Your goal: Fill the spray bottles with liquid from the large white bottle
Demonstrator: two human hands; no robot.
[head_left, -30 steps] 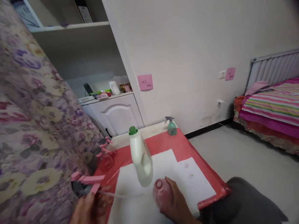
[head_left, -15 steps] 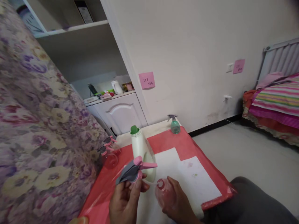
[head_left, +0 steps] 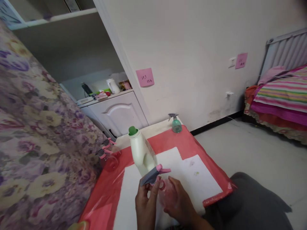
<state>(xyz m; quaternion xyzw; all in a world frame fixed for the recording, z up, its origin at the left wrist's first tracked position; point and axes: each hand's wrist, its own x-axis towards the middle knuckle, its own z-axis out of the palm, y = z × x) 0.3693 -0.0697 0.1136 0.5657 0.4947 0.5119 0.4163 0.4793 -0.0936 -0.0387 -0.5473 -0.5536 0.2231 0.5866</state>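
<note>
Left grip (head_left: 146,199) is closed round the base of the spray head (head_left: 151,176), its lever apparently left free by the low hold. By the right grip (head_left: 184,202), curled round one side, the clear pinkish bottle (head_left: 168,195) is steadied over the white sheet (head_left: 122,207), its neck seemingly left uncovered for access.

Spray head (head_left: 151,177): plastic by its look, matt grey body, pink trigger. Bottle (head_left: 168,195): see-through pinkish plastic, smooth, glossy. Jug (head_left: 141,153): pale opaque plastic, smooth, soft sheen. Green spray bottle (head_left: 177,126): translucent plastic. Table cover (head_left: 194,145): red, plastic-like, shiny and creased along the edge. White sheet (head_left: 202,182): matt; paper or thin cloth, can't tell. Curtain (head_left: 35,134): patterned cloth, matt. Wall note (head_left: 145,77): matt paper. Cupboard door (head_left: 117,113): smooth, painted-looking.
</note>
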